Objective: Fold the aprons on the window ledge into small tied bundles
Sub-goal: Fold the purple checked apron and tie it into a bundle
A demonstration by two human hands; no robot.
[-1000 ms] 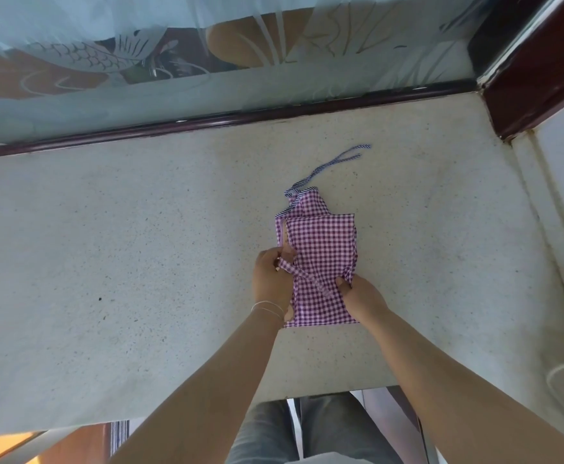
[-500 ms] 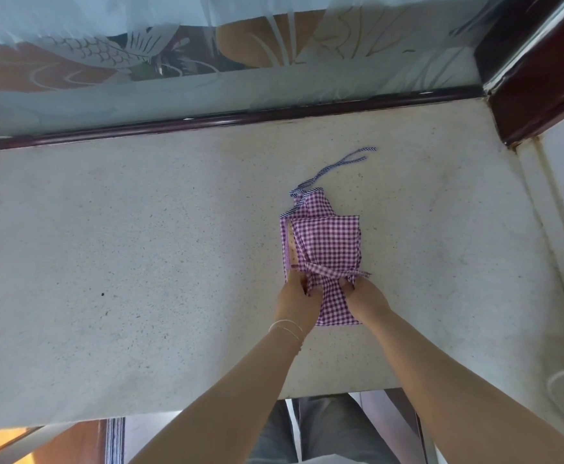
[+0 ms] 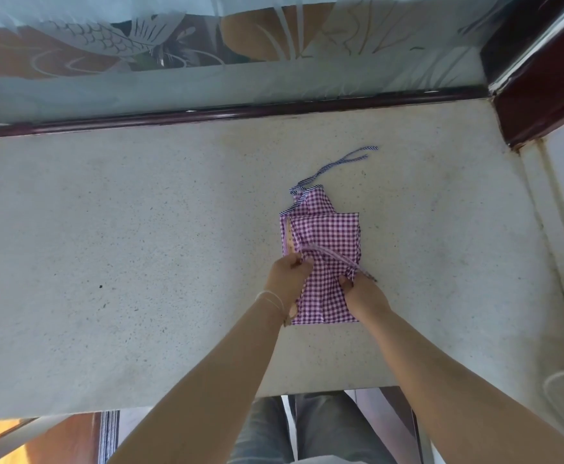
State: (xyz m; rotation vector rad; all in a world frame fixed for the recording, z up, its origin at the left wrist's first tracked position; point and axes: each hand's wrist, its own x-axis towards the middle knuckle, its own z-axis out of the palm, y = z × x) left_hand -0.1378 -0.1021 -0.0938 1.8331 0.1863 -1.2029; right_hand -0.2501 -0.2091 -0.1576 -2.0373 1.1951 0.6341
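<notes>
A purple-and-white checked apron (image 3: 327, 229), folded into a small rectangle, lies on the speckled stone window ledge (image 3: 140, 262). Its striped neck strap (image 3: 337, 162) trails toward the window. A checked tie string (image 3: 327, 253) runs slantwise across the fold, stretched between both hands. My left hand (image 3: 289, 279) pinches the string's left end at the bundle's left edge. My right hand (image 3: 362, 291) pinches the string's other end at the bundle's right edge, over the lower part of the fold.
A dark wooden window frame (image 3: 240, 110) with frosted patterned glass borders the far side of the ledge. A dark wooden post (image 3: 542, 82) closes the right corner. A white cord (image 3: 562, 380) lies at the right front. The ledge's front edge runs just above my legs.
My hands have moved apart from the bundle's middle, pulling the tie string taut across the fold. The left hand went to the left edge, the right to the right edge.
</notes>
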